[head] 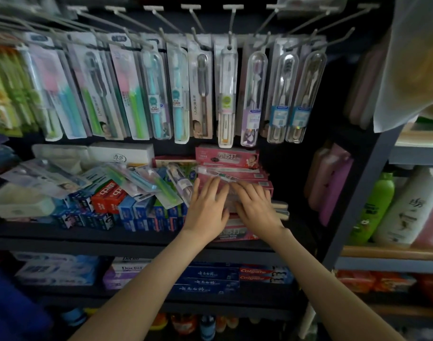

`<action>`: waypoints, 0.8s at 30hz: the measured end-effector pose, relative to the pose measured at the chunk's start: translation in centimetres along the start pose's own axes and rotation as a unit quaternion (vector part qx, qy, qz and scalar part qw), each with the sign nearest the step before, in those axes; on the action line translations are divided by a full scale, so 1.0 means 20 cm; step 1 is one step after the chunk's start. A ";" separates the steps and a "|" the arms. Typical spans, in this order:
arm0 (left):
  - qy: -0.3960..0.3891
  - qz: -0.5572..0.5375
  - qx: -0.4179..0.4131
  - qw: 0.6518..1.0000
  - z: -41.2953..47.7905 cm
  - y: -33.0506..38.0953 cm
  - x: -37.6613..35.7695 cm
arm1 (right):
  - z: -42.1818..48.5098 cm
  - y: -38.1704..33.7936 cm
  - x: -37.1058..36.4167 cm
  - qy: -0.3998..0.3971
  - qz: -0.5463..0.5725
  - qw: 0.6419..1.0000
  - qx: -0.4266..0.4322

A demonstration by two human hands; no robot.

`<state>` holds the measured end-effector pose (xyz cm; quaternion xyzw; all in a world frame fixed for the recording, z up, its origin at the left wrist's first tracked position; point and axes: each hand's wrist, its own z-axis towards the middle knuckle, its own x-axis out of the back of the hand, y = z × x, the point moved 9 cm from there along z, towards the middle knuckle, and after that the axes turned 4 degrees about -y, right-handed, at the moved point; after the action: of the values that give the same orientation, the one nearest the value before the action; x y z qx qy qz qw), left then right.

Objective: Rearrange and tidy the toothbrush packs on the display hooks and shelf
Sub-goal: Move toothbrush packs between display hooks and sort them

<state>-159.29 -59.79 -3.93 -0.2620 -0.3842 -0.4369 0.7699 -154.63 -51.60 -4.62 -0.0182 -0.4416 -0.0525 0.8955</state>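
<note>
A row of toothbrush packs (226, 94) hangs from metal display hooks (231, 18) across the top. On the black shelf (112, 238) below, several loose toothbrush packs (146, 182) lie askew over toothpaste boxes. My left hand (206, 207) and my right hand (256, 205) lie side by side, fingers spread, on a clear toothbrush pack (217, 175) that lies on top of a stack of pink toothpaste boxes (226, 157). Whether either hand grips the pack I cannot tell; the fingers look fairly straight.
Red and blue toothpaste boxes (107, 195) fill the shelf's left half. White boxes (122, 153) sit behind. More toothpaste (210, 279) lies on the lower shelf. Pink packs (333, 183) stand at right, with a green bottle (375, 207) and a white bottle beyond a grey upright.
</note>
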 end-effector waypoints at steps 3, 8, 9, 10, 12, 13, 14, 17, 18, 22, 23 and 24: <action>0.034 -0.006 0.008 0.999 -0.01 -0.09 0.11 | 0.08 -0.10 0.06 0.038 0.020 0.999 -0.013; 0.101 -0.029 0.037 0.994 -0.07 -0.35 0.35 | 0.23 -0.34 0.14 0.110 0.057 0.992 -0.031; 0.116 -0.034 0.044 0.992 -0.10 -0.43 0.40 | 0.27 -0.40 0.15 0.124 0.064 0.990 -0.037; 0.127 -0.040 0.055 0.990 -0.14 -0.51 0.44 | 0.31 -0.48 0.16 0.135 0.070 0.988 -0.040; 0.138 -0.056 0.075 0.986 -0.24 -0.69 0.52 | 0.40 -0.65 0.15 0.147 0.084 0.985 -0.035; 0.141 -0.058 0.082 0.985 -0.29 -0.79 0.56 | 0.45 -0.75 0.13 0.150 0.095 0.984 -0.031; 0.144 -0.057 0.087 0.984 -0.34 -0.89 0.59 | 0.50 -0.84 0.11 0.152 0.105 0.982 -0.028; 0.142 -0.044 0.089 0.985 -0.47 -1.22 0.70 | 0.67 -1.12 0.06 0.169 0.129 0.976 -0.043; 0.142 -0.033 0.088 0.985 -0.50 -1.34 0.73 | 0.73 -1.20 0.04 0.175 0.138 0.974 -0.049; 0.146 -0.003 0.101 0.984 -0.58 -1.79 0.85 | 0.97 -1.44 -0.05 0.179 0.153 0.969 -0.071; 0.146 0.009 0.104 0.984 -0.58 -1.88 0.86 | 1.03 -1.47 -0.08 0.170 0.152 0.970 -0.082; 0.145 0.024 0.104 0.984 -0.58 -1.96 0.88 | 1.07 -1.49 -0.11 0.158 0.151 0.971 -0.094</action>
<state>-183.65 -95.53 6.49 -0.1238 -0.3054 -0.4091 0.8509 -176.13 -79.30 6.40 -0.1603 -0.2800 0.0402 0.9457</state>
